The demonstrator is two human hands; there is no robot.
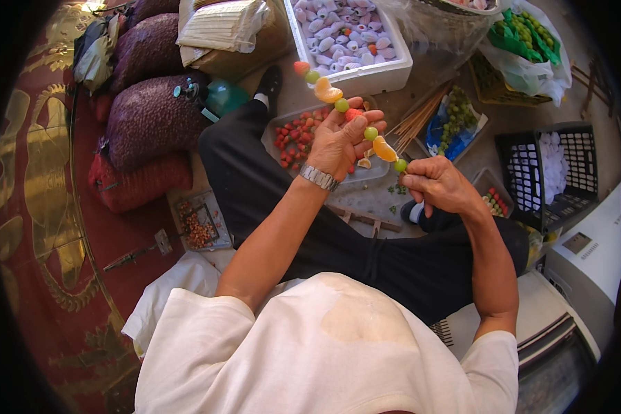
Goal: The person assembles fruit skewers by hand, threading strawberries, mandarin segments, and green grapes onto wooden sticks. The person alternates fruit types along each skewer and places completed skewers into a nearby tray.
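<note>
A fruit skewer runs slantwise between my hands, threaded with strawberries (301, 68), green grapes (371, 133) and peeled orange segments (384, 150). My left hand (339, 139), with a metal watch on its wrist, holds the middle of it, thumb and fingers around a strawberry. At the lower end my right hand (434, 181) pinches the stick just beyond the last grape; most of the stick is hidden there. Beneath my left hand is a clear plastic tub (271, 127) of loose strawberries (294, 137), with some orange pieces (364, 163) partly hidden by the hand.
Ahead stands a white foam box (365, 80) of net-wrapped strawberries. Bamboo sticks (414, 121) lie beside a tray of grapes (453, 116) at right. A black crate (522, 176) stands farther right. Mesh sacks (152, 121) and a tray of scraps (196, 225) are at left.
</note>
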